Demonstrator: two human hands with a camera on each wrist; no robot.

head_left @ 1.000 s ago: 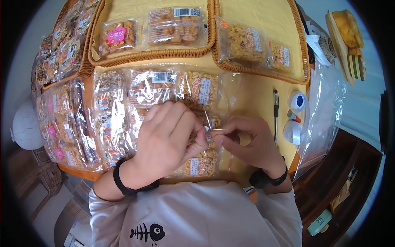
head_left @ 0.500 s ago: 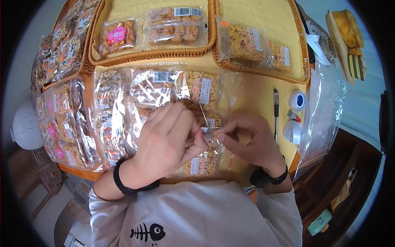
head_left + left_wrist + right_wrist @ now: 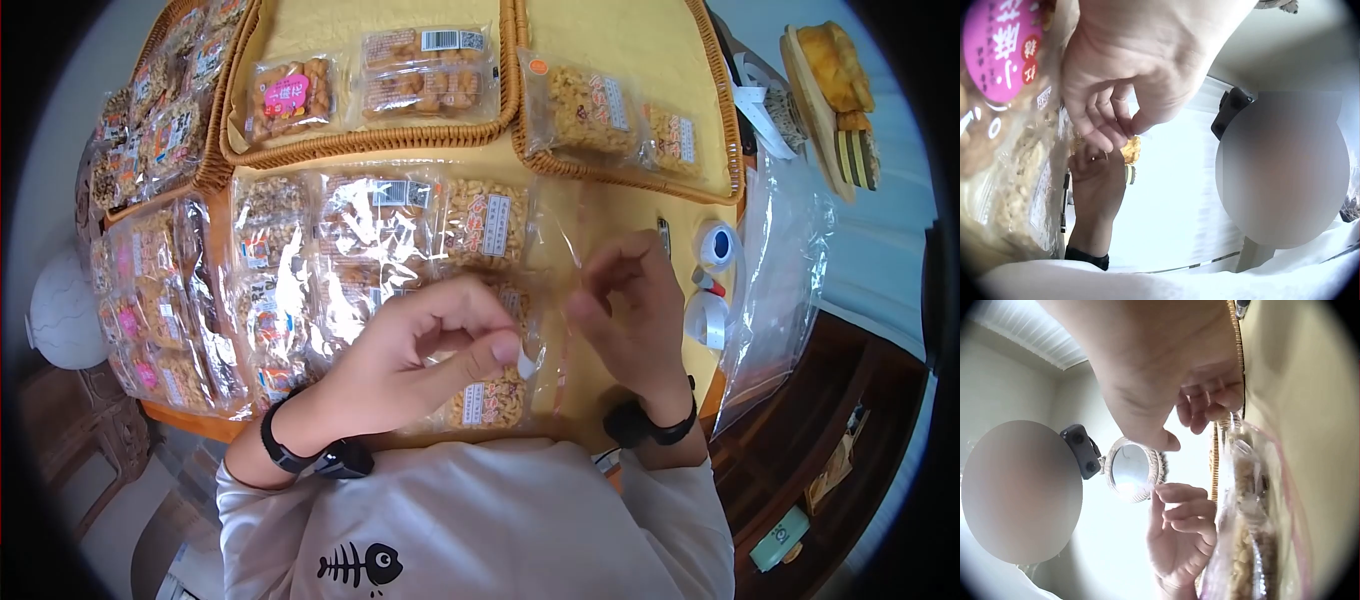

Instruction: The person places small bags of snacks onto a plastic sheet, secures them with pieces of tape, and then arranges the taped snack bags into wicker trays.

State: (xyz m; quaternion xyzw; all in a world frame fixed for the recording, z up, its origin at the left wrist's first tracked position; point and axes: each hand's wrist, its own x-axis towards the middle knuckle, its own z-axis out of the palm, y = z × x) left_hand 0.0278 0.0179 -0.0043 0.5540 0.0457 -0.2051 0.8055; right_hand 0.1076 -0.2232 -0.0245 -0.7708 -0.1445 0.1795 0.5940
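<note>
My left hand (image 3: 425, 345) pinches a small white piece (image 3: 526, 364), like paper or tape, between thumb and forefinger. Under that hand lies a large clear plastic bag (image 3: 545, 220) of packaged snacks, including a crispy snack pack (image 3: 487, 222) with red characters on its label. To the right of the bag, my right hand (image 3: 635, 310) is raised over the yellow surface. Its fingers are loosely bent and the thumb stands apart from them, as the right wrist view also shows. Nothing shows between them.
Wicker trays (image 3: 375, 142) with snack packs line the far side. Another filled bag (image 3: 160, 300) lies left. On the right are two white rolls (image 3: 716, 245), a red-and-grey small item (image 3: 708, 283), a pen (image 3: 663, 235) partly behind my right hand, and clear plastic bags (image 3: 780, 260).
My hands were close together at the white piece; now they are apart. The right hand has let go and moved up and right. The left has turned and keeps the piece.
</note>
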